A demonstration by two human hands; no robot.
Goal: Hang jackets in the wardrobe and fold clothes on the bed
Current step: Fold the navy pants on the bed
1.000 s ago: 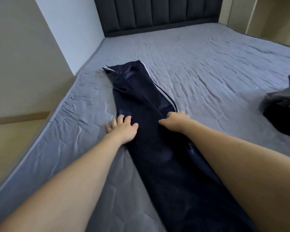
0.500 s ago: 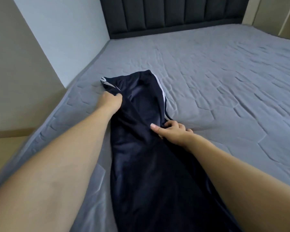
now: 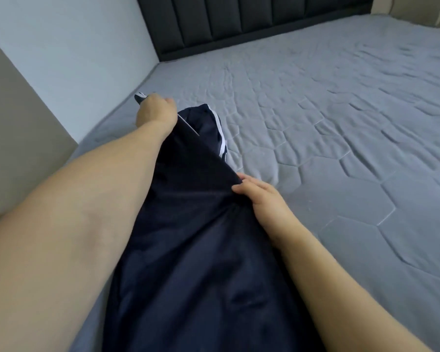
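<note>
I'm seeing the bed point(image 3: 341, 123), its grey quilted cover stitched in hexagons, carrying smooth navy trousers point(image 3: 193, 250) with white side stripes lying lengthwise. My left hand point(image 3: 155, 114) is gripping their far end, lifting it. My right hand point(image 3: 261, 196) is pinching their right edge.

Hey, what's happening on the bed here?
A person is folding a dark navy garment with white side stripes, laid out on a grey quilted mattress. The left hand grips the garment's far end near the mattress edge and lifts it, while the right hand holds down the cloth's right edge partway along. The fold is not yet made. A dark padded headboard stands at the far end.
</note>
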